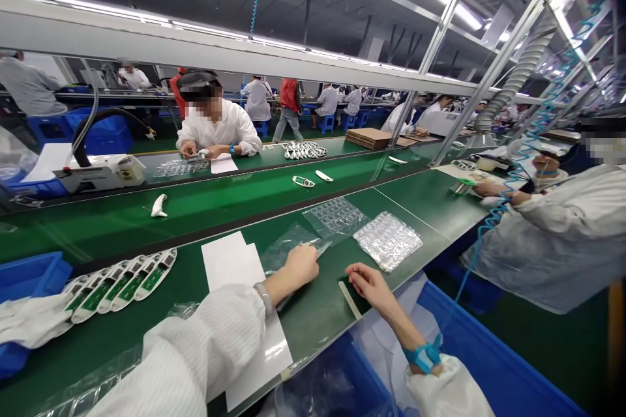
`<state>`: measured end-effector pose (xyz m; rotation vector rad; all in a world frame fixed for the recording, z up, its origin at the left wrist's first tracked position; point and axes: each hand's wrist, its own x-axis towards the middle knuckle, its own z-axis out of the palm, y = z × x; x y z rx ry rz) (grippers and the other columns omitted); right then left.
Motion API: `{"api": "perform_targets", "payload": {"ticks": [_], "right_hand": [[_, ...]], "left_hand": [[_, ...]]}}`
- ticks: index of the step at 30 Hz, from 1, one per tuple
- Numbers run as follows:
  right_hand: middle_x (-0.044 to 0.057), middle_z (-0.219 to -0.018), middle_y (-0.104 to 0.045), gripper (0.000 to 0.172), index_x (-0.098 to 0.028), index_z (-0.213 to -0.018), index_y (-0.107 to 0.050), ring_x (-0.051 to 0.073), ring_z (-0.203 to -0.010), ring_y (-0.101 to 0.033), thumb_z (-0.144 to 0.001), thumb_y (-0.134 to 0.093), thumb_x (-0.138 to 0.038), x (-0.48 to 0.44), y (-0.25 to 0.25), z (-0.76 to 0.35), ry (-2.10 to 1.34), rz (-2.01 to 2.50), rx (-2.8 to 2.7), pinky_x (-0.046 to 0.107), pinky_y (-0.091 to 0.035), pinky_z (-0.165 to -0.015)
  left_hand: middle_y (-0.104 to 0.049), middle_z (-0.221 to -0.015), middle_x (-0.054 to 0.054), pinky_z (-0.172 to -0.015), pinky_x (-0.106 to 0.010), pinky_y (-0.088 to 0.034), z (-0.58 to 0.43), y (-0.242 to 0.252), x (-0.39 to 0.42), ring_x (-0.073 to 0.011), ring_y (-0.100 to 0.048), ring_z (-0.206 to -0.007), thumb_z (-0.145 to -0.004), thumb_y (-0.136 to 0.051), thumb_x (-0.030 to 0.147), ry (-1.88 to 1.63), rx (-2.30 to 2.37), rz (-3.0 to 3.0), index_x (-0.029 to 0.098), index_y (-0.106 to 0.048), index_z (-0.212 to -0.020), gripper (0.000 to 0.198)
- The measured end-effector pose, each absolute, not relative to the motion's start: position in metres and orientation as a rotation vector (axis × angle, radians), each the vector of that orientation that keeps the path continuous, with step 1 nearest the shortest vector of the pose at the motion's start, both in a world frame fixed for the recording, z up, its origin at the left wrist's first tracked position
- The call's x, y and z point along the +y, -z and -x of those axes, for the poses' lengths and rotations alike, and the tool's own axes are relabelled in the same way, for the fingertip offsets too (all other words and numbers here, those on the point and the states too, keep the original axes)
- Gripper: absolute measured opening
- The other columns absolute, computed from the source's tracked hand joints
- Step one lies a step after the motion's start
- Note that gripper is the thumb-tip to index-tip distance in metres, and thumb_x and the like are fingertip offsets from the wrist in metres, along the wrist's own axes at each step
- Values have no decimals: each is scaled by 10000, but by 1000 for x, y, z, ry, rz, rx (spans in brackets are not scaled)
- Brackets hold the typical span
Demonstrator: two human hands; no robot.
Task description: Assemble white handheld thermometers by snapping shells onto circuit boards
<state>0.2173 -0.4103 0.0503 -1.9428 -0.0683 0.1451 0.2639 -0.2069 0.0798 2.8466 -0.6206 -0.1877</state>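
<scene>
My left hand (302,264) is closed in a fist above the table, back of the hand up. Clear plastic film (288,244) lies right against it; its fingertips are hidden, so what they grip cannot be made out. Near the table's front edge, my right hand (369,283) has its fingers curled in towards the thumb, and anything between them is too small to see. A narrow pale strip (350,300) lies just below that hand. Beyond both hands are a clear compartmented plastic tray (335,216) and a shiny, silvery stack of such trays (388,241). White paper sheets (235,260) extend under my left forearm.
White housings with green circuit boards (122,283) stand in a row at left, beside a blue bin (34,273). A green conveyor belt (235,186) carries several white parts. Blue bins (479,345) sit below the front edge. Co-workers sit opposite and at right, by a coiled blue hose (493,208).
</scene>
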Motion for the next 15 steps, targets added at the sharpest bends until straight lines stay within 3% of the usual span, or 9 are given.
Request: {"api": "perform_targets", "payload": {"ticks": [6, 9, 12, 15], "right_hand": [[7, -645, -529, 440, -142, -796, -616, 107, -564, -468, -796, -547, -576, -392, -60, -216, -222, 2061, -183, 215, -338, -526], [20, -700, -586, 347, -164, -790, -617, 134, -639, -506, -781, -613, -511, -383, -62, -209, -144, 2333, -148, 217, -309, -561], [15, -749, -624, 258, -194, -777, -596, 153, -693, -540, -808, -595, -450, -374, -61, -204, -71, 2556, -60, 214, -271, -563], [17, -741, -629, 201, -190, -772, -584, 146, -676, -547, -833, -548, -378, -371, -59, -208, -75, 2533, -50, 207, -291, -565]], "left_hand": [[-654, -870, -22, -669, -268, -554, -285, -78, -219, -103, -630, -714, -936, -496, 365, 213, -433, -2605, 117, -600, -1023, 283], [-641, -1029, -58, -819, -351, -544, -300, -81, -204, -153, -631, -905, -928, -509, 351, 130, -390, -2574, 135, -588, -1082, 277], [-555, -1241, -88, -979, -462, -460, -315, -85, -188, -222, -543, -1137, -908, -543, 322, 83, -380, -2590, 161, -535, -1205, 338], [-520, -1288, -97, -1020, -514, -412, -327, -88, -180, -253, -497, -1199, -893, -567, 312, 140, -330, -2622, 161, -509, -1243, 386]]}}
